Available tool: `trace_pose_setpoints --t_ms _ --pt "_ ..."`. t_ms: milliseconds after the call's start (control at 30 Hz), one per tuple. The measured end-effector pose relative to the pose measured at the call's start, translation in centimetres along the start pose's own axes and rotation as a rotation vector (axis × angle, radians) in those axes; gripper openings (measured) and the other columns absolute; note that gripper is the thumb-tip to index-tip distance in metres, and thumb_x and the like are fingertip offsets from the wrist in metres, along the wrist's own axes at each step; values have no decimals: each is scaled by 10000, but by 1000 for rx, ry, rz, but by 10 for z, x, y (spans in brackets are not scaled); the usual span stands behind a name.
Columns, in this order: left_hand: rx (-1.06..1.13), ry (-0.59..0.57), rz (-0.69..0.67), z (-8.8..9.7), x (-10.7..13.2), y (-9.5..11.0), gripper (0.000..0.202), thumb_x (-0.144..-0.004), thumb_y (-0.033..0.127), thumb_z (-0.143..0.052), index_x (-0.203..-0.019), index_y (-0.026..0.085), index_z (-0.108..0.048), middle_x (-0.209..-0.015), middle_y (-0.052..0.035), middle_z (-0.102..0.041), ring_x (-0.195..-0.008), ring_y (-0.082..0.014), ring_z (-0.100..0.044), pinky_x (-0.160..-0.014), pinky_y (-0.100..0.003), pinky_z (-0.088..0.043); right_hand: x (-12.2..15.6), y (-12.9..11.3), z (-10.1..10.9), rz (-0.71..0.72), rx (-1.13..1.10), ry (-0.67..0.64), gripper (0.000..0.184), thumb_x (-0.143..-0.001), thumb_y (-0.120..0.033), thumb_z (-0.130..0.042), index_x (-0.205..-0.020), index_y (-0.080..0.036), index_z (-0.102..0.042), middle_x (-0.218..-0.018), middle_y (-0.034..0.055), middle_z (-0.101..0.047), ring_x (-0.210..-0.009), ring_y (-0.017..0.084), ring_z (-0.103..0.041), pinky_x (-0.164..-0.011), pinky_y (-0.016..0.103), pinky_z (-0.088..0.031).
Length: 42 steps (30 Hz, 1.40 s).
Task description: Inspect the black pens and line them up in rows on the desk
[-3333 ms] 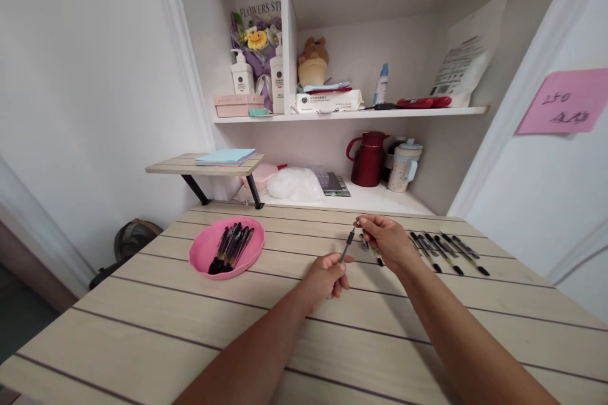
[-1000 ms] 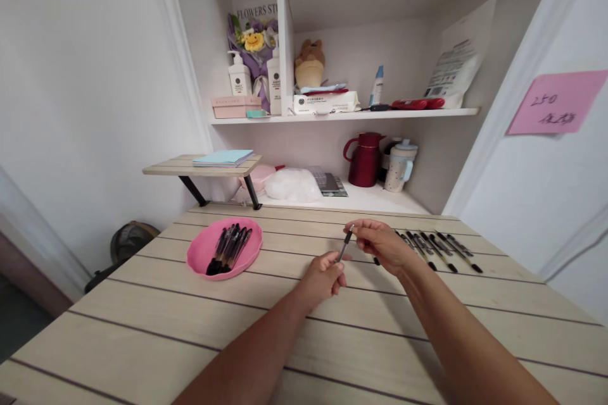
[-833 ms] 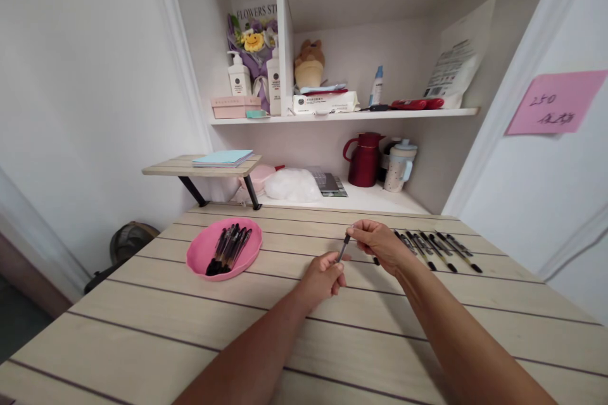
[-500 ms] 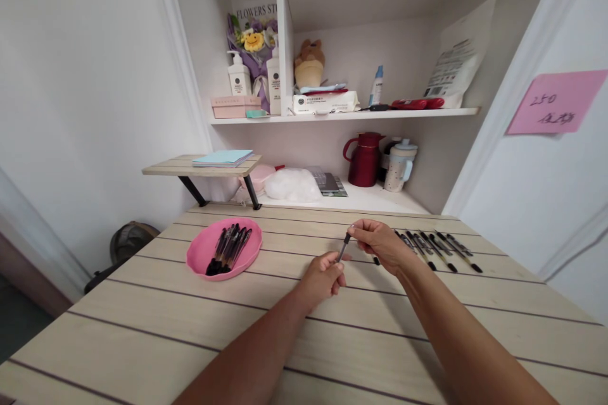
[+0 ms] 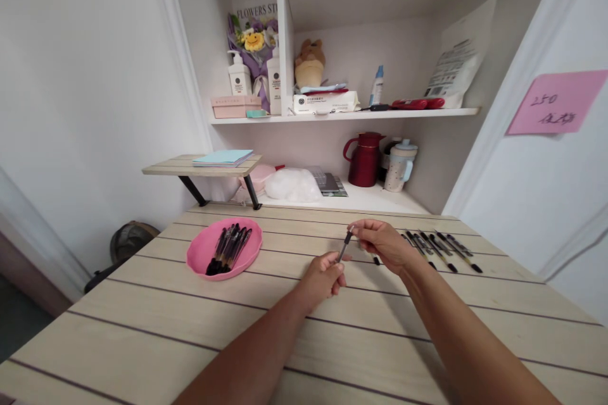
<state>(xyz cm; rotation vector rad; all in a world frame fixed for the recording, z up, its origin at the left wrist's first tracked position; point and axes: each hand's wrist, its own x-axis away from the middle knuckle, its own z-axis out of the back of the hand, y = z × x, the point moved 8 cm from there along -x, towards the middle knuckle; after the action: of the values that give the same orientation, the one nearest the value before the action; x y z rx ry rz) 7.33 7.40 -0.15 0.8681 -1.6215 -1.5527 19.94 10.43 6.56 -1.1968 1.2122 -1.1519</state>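
Note:
My left hand (image 5: pixel 325 275) is closed around the lower barrel of a pen (image 5: pixel 344 247), which slants up and away above the table. The pen has a clear grey barrel and a black grip near its upper end. My right hand (image 5: pixel 380 242) pinches that upper end between thumb and fingertips; the very tip is partly hidden by them. Beneath my right hand lies a small black-ended piece (image 5: pixel 376 260), mostly covered. To the right of it, several pen parts and black caps (image 5: pixel 441 250) lie in slanting rows. At left, a pink dish (image 5: pixel 251 252) holds several black pens (image 5: pixel 231 247).
A small raised stand (image 5: pixel 166 167) with blue paper (image 5: pixel 223 158) stands at the back left. Behind the table are a red jug (image 5: pixel 365 161), a patterned cup (image 5: pixel 398 168) and a white plastic bag (image 5: pixel 292 185). A shelf (image 5: pixel 380 114) with bottles runs above.
My right hand has shifted slightly to the right at the pen's upper end, so more of the black grip shows. My left hand stays in place.

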Motion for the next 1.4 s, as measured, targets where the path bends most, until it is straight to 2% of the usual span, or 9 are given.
trace_pose_setpoints --t_ms 100,267,500,667,800,900,967,1200,1400 --pt "0 2 -4 1 -1 -1 439 -770 345 -453 -1165 161 -499 -542 57 -505 -363 -30 -369 -380 -159 -229 0 -1 2 9 32 25 272 -565 -384 -697 -668 -153 -596 -458 -65 -459 -390 45 -348 -375 202 -201" --pt "0 -7 -7 0 -1 -1 448 -764 358 -466 -1163 158 -499 -537 58 -507 -361 -28 -372 -381 -158 -230 0 -1 2 -7 37 15 341 -556 -401 -702 -775 -149 -632 -563 -34 -542 -411 46 -374 -381 203 -211" --pt "10 -1 -2 0 -2 -2 440 -760 359 -471 -1151 160 -507 -534 59 -509 -358 -26 -376 -373 -154 -231 1 -2 -1 26 71 10 301 -580 -422 -687 -690 -152 -613 -472 -56 -463 -407 50 -348 -380 204 -208" --pt "60 22 3 3 -2 -1 448 -754 391 -477 -1138 160 -501 -540 66 -501 -344 -21 -367 -351 -153 -205 -5 -7 21 88 160 117 314 -643 -422 -624 -845 -181 -619 -703 12 -630 -449 68 -442 -422 214 -312" --pt "106 21 -7 3 -2 0 409 -754 381 -475 -1096 161 -508 -550 66 -500 -338 -19 -358 -340 -151 -202 -15 -10 43 111 770 338 218 -745 -368 -502 -776 -190 -625 -705 55 -655 -587 149 -565 -542 260 -398" --pt "132 32 -6 4 -2 0 374 -754 374 -472 -1058 159 -511 -546 65 -500 -333 -22 -362 -332 -151 -200 -27 1 30 36 1312 322 211 -767 -311 -488 -832 -174 -635 -820 119 -672 -790 226 -615 -643 293 -419" --pt "146 44 -6 5 -2 -1 375 -749 388 -483 -1044 157 -509 -541 64 -503 -330 -23 -369 -330 -150 -198 -32 10 16 6 1434 301 218 -770 -252 -491 -899 -137 -624 -895 166 -661 -844 253 -619 -680 314 -428" --pt "172 28 -17 5 -4 -2 398 -743 418 -500 -1043 156 -505 -522 61 -508 -319 -30 -370 -325 -153 -187 -36 26 -16 6 1448 258 234 -726 -76 -497 -929 -74 -613 -937 208 -639 -865 255 -628 -706 305 -447" --pt "143 34 -16 4 -1 1 388 -747 398 -481 -1052 160 -506 -527 60 -502 -333 -35 -373 -333 -156 -192 -22 29 -9 41 1314 219 125 -685 -117 -536 -767 -102 -630 -893 185 -644 -813 239 -625 -667 295 -434"
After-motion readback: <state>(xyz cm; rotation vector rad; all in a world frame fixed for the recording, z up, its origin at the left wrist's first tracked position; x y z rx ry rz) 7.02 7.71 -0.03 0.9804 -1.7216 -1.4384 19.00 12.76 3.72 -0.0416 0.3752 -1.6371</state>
